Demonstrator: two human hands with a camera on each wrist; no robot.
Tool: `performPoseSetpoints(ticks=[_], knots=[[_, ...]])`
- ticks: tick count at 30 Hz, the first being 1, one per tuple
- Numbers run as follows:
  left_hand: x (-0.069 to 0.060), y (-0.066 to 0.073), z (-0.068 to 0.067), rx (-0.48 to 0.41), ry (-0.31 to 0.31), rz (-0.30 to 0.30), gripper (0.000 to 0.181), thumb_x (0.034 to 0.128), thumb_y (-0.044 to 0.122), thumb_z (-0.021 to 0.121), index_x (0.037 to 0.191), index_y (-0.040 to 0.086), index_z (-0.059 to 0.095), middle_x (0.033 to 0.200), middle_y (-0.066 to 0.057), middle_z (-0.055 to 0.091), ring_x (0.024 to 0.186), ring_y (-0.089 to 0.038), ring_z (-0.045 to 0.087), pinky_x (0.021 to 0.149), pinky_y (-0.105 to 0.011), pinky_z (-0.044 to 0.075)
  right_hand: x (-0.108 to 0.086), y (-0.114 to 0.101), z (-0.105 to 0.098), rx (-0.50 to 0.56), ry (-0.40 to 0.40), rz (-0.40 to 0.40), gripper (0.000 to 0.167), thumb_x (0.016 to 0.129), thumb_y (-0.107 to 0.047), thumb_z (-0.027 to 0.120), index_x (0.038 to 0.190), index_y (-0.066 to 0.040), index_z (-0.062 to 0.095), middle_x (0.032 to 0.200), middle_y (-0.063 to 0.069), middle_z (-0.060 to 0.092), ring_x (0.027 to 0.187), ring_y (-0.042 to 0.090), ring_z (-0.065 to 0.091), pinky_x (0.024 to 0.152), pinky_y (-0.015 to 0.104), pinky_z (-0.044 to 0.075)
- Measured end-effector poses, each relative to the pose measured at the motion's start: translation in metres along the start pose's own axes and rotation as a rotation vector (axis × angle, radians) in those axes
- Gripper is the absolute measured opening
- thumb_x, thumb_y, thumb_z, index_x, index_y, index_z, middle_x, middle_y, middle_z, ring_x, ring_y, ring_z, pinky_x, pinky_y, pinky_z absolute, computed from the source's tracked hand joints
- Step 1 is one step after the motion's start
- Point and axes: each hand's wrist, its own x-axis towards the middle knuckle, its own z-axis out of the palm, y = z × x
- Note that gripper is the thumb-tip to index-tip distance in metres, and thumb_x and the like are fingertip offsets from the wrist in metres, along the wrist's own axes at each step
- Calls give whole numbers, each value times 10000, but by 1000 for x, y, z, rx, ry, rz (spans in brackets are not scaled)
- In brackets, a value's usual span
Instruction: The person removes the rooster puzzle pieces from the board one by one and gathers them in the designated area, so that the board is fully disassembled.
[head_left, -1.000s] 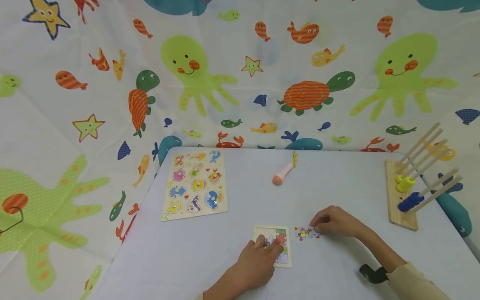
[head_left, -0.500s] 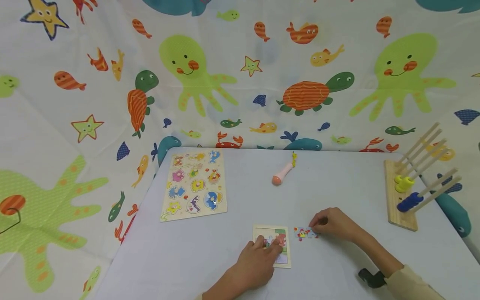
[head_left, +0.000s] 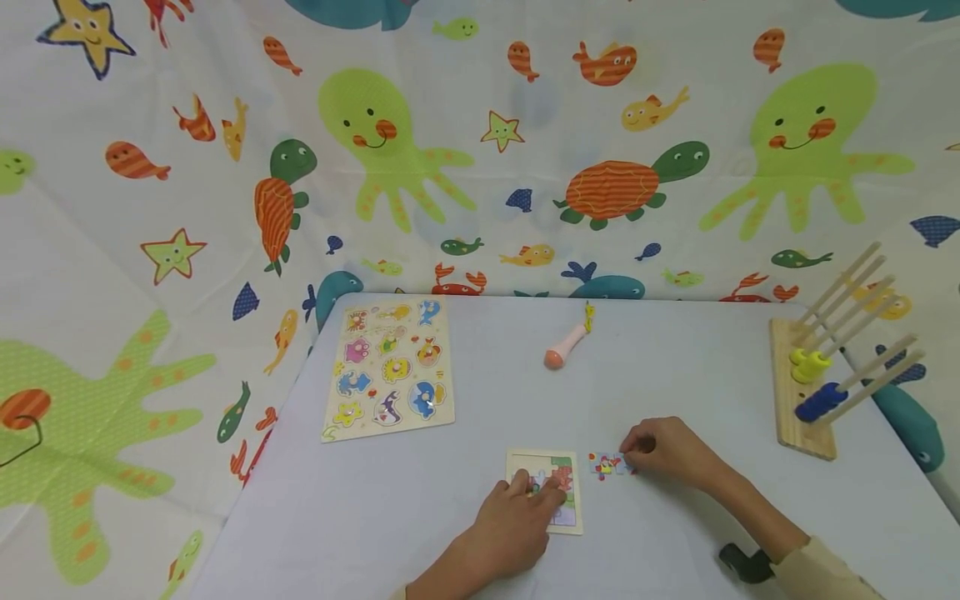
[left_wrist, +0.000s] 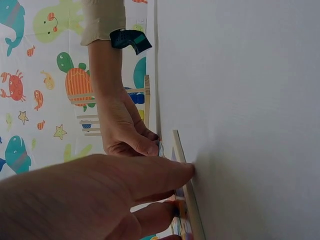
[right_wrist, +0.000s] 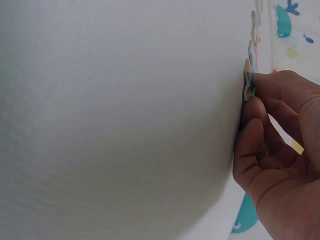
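Puzzle pieces (head_left: 604, 465) are set in a short row on the white tabletop (head_left: 487, 396), just to the right of the small puzzle tray (head_left: 578, 512). The row is laid sideways, so one end is pointed at the tray and the other end is met by the right hand (head_left: 663, 446). The end piece (right_wrist: 247, 80) is pinched between the thumb and a finger of that hand, low by the tabletop. The right hand is the nearer one, and the row is found to its left, with the tray past it on that same side. A thin gap can be seen between the row and the tray. The tray's long side is turned the other way, from near to far. The left hand (head_left: 510, 521) is laid over it, with its fingers apart and put down on the pieces inside (head_left: 562, 517), so part of the tray is hidden. A pale, bare spot can be seen in its far left part. It cannot be told whether the pieces in the row are locked together
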Motion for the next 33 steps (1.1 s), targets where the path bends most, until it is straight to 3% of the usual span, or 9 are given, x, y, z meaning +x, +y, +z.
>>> performPoseSetpoints(ticks=[23,28,33], knots=[[-3,2,-3,-14,7,-8,497,898,298,681,1368,244,530,1436,121,506,1006,-184,438,714,-314,392,-2,-6,-1,-6,7,-35,116,851,-62,742,873,-176,731,768,-150,614,689,40,563,638,240,494],[-4,4,-1,38,22,0,487,908,313,661,1368,231,525,1451,109,497,1029,-193,438,721,-316,400,5,-15,-7,-21,28,-62,79,863,-97,756,887,-170,736,804,-153,621,710,56,556,633,241,496],[-5,5,0,90,58,15,476,905,320,658,1353,220,532,1442,99,510,1011,-191,442,698,-307,392,19,-33,-2,3,-44,-102,124,867,-73,743,972,-138,735,855,-127,626,739,70,556,640,247,503]])
